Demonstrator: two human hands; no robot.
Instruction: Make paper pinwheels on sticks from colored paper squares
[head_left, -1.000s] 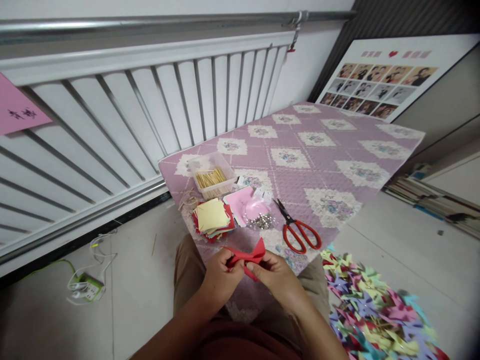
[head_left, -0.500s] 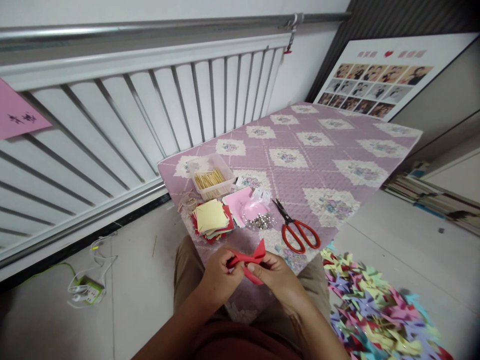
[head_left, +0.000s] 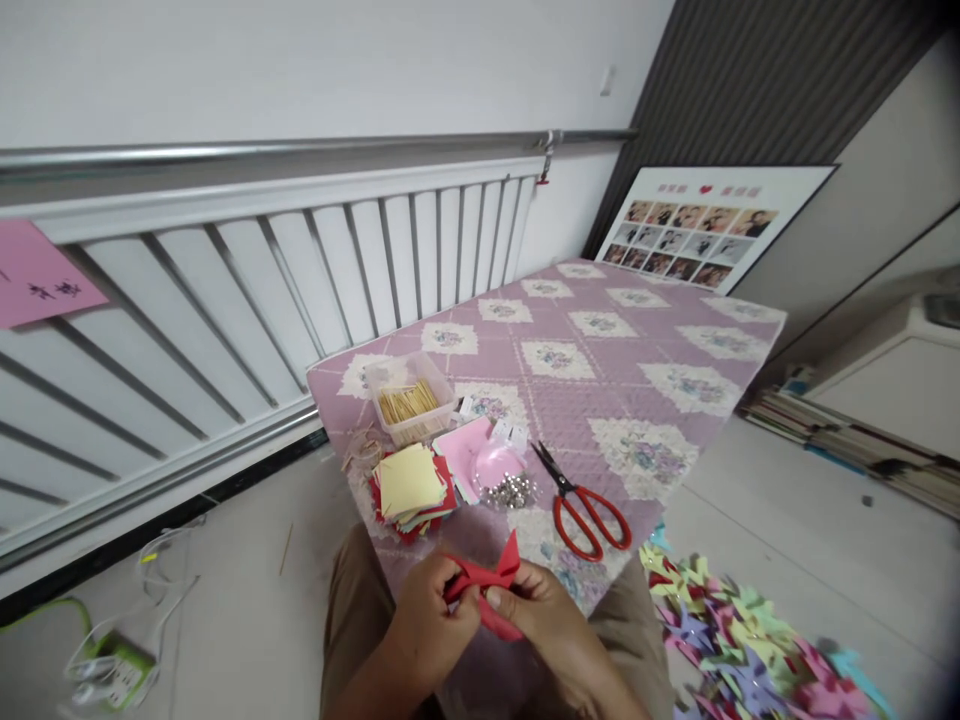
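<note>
Both hands at work over the desk's near end: left hand grip pinched on the left part of a folded red paper, right hand grip pinched on its right part, thumb flat near the middle. Paper sits between the hands, one pointed flap up. Containers: clear plastic box, lidless, by the desk's left corner next to the radiator, thin golden sticks lying in it. Clear roundish dish, pinkish, farther toward the middle; small silver bits at its near side, can't tell if inside or spilled. Square paper stack, yellow on top, at left edge. Red-handled scissors just inside right edge, blades slightly parted. Colorful pinwheels heaped on floor past right edge.
</note>
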